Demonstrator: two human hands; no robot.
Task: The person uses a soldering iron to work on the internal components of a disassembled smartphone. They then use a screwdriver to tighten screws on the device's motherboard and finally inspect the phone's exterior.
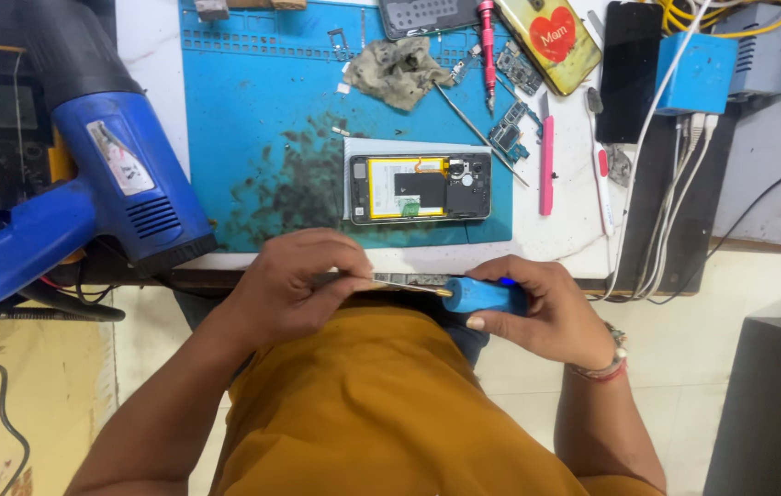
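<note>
My left hand (294, 289) pinches one end of a thin metal blade (404, 287) at the table's near edge. My right hand (546, 312) grips a blue cylindrical tool handle (487, 296), and the blade's other end meets that handle. Both hands hover over my mustard shirt, just below the blue work mat (252, 101). An opened phone (418, 188), with its back off and a yellow-edged battery and black parts showing, lies on a white pad on the mat, a short way beyond my hands.
A blue heat gun (124, 188) rests at the left. Behind the phone lie a dirty cloth (397, 69), small circuit boards (510, 124), a red screwdriver (487, 41), a pink tool (546, 165), a heart-print phone case (551, 37), a black phone (629, 69) and a blue box (698, 73) with white cables.
</note>
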